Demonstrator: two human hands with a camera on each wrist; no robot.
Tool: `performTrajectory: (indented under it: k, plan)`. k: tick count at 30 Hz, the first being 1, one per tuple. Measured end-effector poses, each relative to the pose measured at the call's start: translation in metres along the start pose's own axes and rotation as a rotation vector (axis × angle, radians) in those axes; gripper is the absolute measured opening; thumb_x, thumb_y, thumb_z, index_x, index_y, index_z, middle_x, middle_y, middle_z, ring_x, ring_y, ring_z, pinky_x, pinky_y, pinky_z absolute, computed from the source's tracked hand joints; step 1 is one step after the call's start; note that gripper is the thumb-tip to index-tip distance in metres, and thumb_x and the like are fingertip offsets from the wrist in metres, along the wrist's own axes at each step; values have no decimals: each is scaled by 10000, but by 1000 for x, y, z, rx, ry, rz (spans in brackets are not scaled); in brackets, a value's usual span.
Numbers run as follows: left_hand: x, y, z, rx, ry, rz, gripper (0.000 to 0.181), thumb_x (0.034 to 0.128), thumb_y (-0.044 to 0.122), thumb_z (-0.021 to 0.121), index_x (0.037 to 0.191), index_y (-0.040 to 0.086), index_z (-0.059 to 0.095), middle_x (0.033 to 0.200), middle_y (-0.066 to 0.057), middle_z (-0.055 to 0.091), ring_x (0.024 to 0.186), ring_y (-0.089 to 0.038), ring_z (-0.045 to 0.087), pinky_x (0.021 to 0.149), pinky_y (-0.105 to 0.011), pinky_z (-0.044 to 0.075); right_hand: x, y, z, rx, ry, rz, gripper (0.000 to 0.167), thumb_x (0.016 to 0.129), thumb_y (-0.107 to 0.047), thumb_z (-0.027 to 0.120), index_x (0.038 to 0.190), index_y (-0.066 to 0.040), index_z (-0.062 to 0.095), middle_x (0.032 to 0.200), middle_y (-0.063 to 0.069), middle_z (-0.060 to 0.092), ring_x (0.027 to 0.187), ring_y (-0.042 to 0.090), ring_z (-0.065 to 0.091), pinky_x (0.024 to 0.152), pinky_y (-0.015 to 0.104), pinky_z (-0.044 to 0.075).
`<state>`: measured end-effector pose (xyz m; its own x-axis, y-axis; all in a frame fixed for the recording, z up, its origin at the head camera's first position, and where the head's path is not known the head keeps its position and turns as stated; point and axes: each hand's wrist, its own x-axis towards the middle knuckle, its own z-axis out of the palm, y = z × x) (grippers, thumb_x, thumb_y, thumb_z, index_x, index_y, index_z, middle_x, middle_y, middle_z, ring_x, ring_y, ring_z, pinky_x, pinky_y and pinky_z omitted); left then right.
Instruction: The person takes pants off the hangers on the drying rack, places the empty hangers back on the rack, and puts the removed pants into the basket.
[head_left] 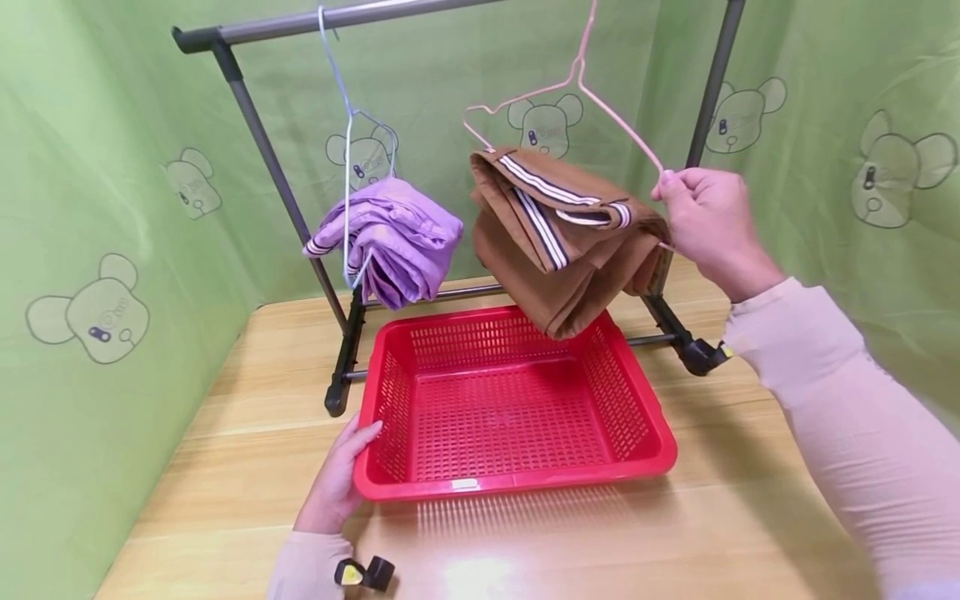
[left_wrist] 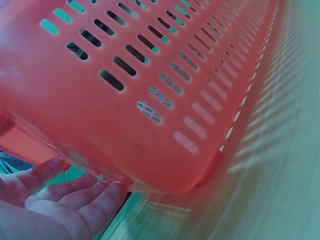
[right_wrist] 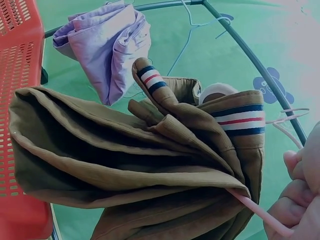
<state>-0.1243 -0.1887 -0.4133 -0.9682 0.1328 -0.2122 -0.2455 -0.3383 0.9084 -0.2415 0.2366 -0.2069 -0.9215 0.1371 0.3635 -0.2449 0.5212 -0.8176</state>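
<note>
A brown garment with striped trim (head_left: 570,225) is folded over the lower bar of a pink hanger (head_left: 618,121). My right hand (head_left: 712,221) pinches that hanger at its right end, and the right wrist view shows curled fingers (right_wrist: 295,195) by the pink bar. At the left, a folded purple garment (head_left: 397,237) hangs on a pale blue hanger (head_left: 347,167). Under the clothes stands a red perforated basket (head_left: 517,479). My left hand (head_left: 337,479) holds its left side near the front corner, thumb on the rim, fingers against the outside in the left wrist view.
A grey metal rack (head_left: 262,142) stands behind the basket, its top bar crossing above both garments and its black feet (head_left: 341,375) on the wooden table (head_left: 247,467). Green cloth with cartoon heads (head_left: 75,183) surrounds the table on the left, back and right.
</note>
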Motion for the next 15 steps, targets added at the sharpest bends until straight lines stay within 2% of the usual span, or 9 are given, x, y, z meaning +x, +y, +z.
performTrajectory:
  k: [15]
  plan:
    - [1,-1,1,24,22,22,501,1000,185,456,1473,111,311,1301,-219,499,1099,-321,585,919,-449,506,2,8,6,-14,8,0,258,1024,-290,479,894,-162,662,650,-10,476,462,89,326,338,255,254]
